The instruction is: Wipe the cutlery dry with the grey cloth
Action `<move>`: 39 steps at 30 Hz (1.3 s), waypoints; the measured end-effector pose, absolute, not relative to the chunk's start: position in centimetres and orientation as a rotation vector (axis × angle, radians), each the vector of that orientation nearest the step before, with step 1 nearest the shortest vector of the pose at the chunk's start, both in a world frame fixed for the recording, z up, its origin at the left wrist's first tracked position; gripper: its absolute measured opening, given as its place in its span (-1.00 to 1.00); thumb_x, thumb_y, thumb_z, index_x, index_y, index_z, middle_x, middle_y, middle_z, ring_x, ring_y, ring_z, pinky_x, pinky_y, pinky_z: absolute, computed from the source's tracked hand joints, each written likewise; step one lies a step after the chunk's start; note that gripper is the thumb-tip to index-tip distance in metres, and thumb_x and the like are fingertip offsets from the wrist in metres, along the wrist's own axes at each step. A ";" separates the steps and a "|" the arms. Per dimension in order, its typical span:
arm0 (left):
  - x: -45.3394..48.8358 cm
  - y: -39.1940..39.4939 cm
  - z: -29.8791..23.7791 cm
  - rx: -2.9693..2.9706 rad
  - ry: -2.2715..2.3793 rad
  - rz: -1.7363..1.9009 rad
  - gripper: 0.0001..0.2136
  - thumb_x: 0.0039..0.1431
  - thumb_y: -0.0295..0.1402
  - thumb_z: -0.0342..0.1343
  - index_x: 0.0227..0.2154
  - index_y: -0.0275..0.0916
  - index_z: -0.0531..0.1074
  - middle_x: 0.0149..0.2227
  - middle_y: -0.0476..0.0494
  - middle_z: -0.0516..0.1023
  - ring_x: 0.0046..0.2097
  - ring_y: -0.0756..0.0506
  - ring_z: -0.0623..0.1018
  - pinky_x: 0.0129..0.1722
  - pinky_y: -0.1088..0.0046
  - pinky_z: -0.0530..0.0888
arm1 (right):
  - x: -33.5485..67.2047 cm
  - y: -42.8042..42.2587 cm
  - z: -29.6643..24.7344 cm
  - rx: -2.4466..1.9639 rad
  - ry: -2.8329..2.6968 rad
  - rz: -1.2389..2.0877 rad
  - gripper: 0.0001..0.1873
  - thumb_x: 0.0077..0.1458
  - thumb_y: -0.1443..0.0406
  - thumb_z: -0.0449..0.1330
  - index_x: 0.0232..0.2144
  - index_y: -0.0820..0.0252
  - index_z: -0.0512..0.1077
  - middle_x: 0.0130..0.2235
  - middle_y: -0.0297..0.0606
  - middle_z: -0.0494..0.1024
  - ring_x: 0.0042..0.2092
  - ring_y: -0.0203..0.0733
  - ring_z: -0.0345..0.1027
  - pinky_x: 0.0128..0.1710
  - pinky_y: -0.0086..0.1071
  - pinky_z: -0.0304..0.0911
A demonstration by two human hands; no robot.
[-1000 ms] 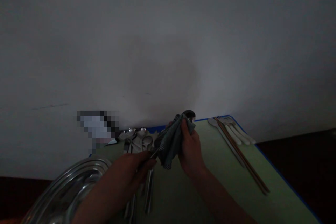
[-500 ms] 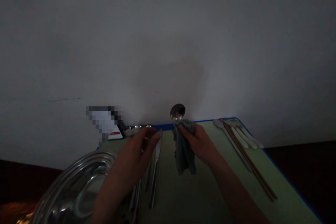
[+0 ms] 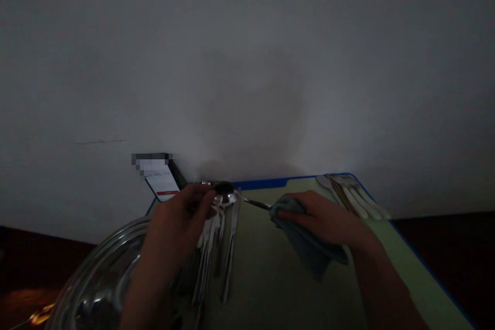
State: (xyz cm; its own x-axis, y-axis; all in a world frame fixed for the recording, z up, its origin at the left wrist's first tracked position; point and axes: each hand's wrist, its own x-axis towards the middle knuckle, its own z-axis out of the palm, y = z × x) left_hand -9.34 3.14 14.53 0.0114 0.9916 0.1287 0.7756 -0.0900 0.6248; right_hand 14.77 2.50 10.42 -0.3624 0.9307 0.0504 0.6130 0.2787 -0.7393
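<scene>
A metal spoon lies almost level above the green mat, bowl to the left and handle to the right. My left hand is curled, its fingertips pinching the spoon's bowl. My right hand is closed on a grey-blue cloth, which wraps the end of the spoon's handle and hangs down to the mat. Under the spoon's bowl, a row of several steel cutlery pieces lies on the mat.
A shiny oval steel tray sits at the lower left, partly behind my left arm. White-handled cutlery and brown chopsticks lie at the mat's far right corner. A small card leans on the wall. The room is dim.
The spoon stood upright in my right hand with the cloth; now it is tipped level to the left and my left hand has taken its bowl. The cloth slid to the handle end.
</scene>
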 end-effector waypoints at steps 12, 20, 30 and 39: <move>-7.1 3.0 14.1 1.970 1.553 0.645 -0.82 0.10 -0.25 -0.04 -0.42 -0.22 0.38 -0.47 -0.02 0.57 -0.46 -0.04 0.56 -0.48 0.50 0.44 | 13.2 2.6 10.6 -1.385 -2.160 0.783 -0.72 0.03 0.10 0.07 -0.51 0.14 0.42 -0.50 -0.31 0.47 -0.45 -0.28 0.28 -0.47 -0.42 0.02; -9.2 3.6 13.9 1.965 1.659 0.638 -0.79 0.10 -0.22 -0.06 -0.37 -0.23 0.37 -0.43 -0.07 0.58 -0.43 -0.08 0.57 -0.42 0.42 0.46 | 13.9 2.8 10.2 -1.400 -2.128 0.812 -0.71 0.02 0.08 0.08 -0.51 0.14 0.43 -0.50 -0.30 0.46 -0.43 -0.27 0.27 -0.45 -0.40 0.04; -9.3 3.4 14.4 2.045 1.863 0.716 -0.76 0.10 -0.18 -0.08 -0.39 -0.23 0.37 -0.43 -0.09 0.57 -0.40 -0.11 0.57 -0.41 0.40 0.44 | 16.0 2.4 10.9 -1.478 -2.058 0.759 -0.71 0.00 0.07 0.09 -0.54 0.11 0.43 -0.52 -0.33 0.45 -0.47 -0.28 0.25 -0.47 -0.40 0.05; -7.8 3.4 13.9 2.174 1.665 0.712 -0.80 0.13 -0.22 -0.08 -0.37 -0.21 0.36 -0.39 -0.04 0.57 -0.39 -0.07 0.55 -0.42 0.48 0.43 | 12.0 2.9 10.1 -1.313 -2.080 0.737 -0.71 0.04 0.10 0.07 -0.54 0.15 0.41 -0.54 -0.32 0.45 -0.49 -0.30 0.27 -0.49 -0.42 0.01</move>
State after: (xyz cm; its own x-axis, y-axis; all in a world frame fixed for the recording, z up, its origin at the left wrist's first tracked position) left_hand -7.79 3.42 13.91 0.2007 0.9598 0.1964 0.8050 -0.2758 0.5252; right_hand 12.00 2.95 10.12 -0.3586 0.9179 0.1700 0.6062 0.3675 -0.7054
